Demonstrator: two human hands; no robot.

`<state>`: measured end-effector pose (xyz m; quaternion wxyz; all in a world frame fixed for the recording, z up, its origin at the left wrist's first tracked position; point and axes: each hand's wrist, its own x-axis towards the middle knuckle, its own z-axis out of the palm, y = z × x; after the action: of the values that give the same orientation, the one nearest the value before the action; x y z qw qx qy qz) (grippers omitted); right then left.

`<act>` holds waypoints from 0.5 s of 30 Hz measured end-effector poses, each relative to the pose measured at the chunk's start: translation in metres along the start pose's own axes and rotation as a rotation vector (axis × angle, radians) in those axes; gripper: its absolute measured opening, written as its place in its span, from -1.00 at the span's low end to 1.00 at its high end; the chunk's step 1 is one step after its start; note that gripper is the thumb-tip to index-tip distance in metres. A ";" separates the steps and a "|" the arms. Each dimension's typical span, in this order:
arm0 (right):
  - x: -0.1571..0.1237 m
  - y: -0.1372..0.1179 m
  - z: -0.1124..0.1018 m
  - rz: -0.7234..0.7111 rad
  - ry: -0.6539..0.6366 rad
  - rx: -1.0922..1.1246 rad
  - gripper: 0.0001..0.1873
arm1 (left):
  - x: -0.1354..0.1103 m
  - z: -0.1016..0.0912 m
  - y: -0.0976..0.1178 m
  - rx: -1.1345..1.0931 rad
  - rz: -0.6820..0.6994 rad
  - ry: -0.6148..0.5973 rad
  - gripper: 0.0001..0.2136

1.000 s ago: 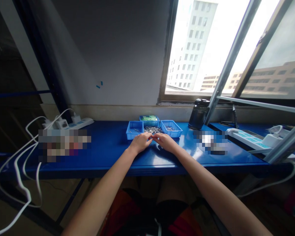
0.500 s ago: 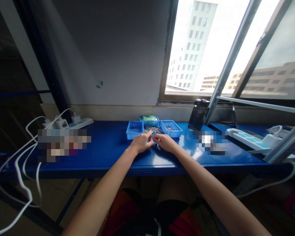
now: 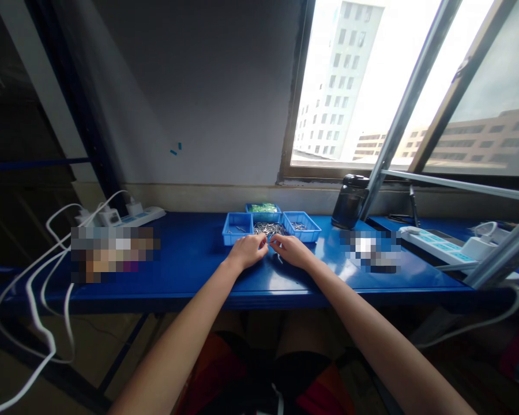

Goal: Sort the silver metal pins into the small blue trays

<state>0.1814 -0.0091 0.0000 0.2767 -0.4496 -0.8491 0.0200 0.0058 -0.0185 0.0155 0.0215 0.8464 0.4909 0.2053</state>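
Whereas they met one second earlier, the left hand and right hand now sit slightly apart, digits bunched; whether either pinches anything is indiscernible. Slender, silvery metal pieces lie heaped just beyond, between blue trays.

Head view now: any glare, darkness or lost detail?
In the head view, window partly blown out; glare on the blue table near the right hand; anything between it and the left hand unclear; far left dark; pixelation at both sides.
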 end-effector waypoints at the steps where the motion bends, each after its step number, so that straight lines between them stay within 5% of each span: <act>1: 0.000 0.000 0.000 0.006 0.006 0.001 -0.79 | 0.000 0.000 0.000 0.007 -0.011 0.004 -0.79; 15: 0.001 -0.001 -0.001 -0.010 0.049 -0.009 -0.76 | 0.000 0.000 -0.001 0.010 -0.013 -0.014 -0.75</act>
<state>0.1810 -0.0087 0.0020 0.2954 -0.4471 -0.8443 0.0039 0.0049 -0.0180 0.0153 0.0219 0.8448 0.4972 0.1968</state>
